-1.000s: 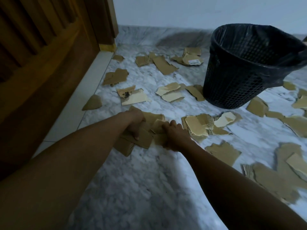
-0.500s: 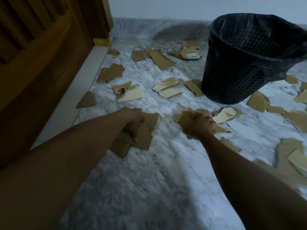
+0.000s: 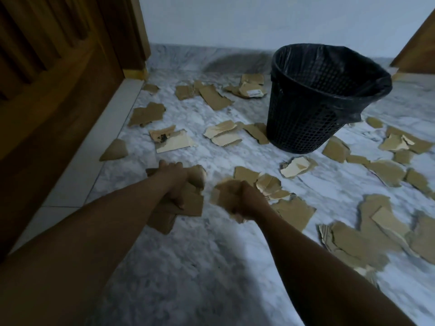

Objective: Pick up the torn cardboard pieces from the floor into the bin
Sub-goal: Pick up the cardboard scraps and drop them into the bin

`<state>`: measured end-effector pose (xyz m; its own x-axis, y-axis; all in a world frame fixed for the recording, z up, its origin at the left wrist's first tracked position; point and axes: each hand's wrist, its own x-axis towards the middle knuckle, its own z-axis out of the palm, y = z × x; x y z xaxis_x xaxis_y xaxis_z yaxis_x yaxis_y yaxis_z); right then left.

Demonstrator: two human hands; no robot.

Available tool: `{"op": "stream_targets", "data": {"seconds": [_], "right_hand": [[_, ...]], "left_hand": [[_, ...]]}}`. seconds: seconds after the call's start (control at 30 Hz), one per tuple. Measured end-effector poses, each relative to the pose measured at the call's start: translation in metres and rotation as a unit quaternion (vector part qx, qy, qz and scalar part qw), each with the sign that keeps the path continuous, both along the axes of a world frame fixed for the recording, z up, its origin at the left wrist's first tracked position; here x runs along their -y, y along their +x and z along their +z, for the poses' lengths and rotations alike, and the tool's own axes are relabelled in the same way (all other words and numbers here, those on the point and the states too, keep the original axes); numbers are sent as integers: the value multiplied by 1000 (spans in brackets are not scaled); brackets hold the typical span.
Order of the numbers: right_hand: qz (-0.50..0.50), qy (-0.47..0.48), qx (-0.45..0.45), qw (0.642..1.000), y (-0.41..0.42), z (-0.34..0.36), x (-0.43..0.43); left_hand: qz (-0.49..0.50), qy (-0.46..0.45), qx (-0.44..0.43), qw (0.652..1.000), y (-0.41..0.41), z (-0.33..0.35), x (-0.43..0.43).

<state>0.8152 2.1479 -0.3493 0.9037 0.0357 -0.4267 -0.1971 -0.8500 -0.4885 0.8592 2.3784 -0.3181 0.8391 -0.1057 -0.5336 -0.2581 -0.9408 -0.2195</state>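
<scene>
Brown cardboard scraps lie scattered over the marble floor around the black mesh bin, which stands upright near the wall. Nearer, the left hand grips a stack of pieces, while the right hand clutches a blurred clump, both apart from the bin

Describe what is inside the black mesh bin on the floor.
Inside the bin, only its black plastic liner shows, draped over the rim. Nothing else is visible in the upper part; the bottom is hidden by the near wall and darkness.
</scene>
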Motion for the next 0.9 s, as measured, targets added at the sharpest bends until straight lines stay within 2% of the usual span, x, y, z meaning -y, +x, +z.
{"op": "stream_targets", "data": {"seconds": [0.1,0.17,0.3,0.4,0.43,0.5,0.57,0.6,0.77,0.9], "right_hand": [[75,-45,12,996,-35,8,-19],[70,-48,34,996,-52,3,-22],[-70,88,37,993,-58,3,-11],[-188,162,65,967,-38,16,9],[-215,185,53,958,-29,20,17],[-231,131,31,964,-9,19,30],[-177,-41,16,983,9,13,42],[-149,-87,6,985,16,11,46],[-84,-154,-43,984,35,-8,63],[-9,-220,69,973,25,-5,42]], "left_hand": [[36,-48,10,998,-24,-3,-10],[83,-98,11,992,-40,-4,-16],[171,-177,4,969,-60,-11,-24],[272,-300,32,914,-67,-37,-25],[304,-314,46,898,-70,-42,-20],[345,-317,47,882,-72,-47,-6],[357,-300,37,884,-66,-51,5],[358,-295,27,886,-61,-52,9],[300,-277,-9,913,-47,-52,12],[314,-262,-20,912,-42,-52,12]]}}
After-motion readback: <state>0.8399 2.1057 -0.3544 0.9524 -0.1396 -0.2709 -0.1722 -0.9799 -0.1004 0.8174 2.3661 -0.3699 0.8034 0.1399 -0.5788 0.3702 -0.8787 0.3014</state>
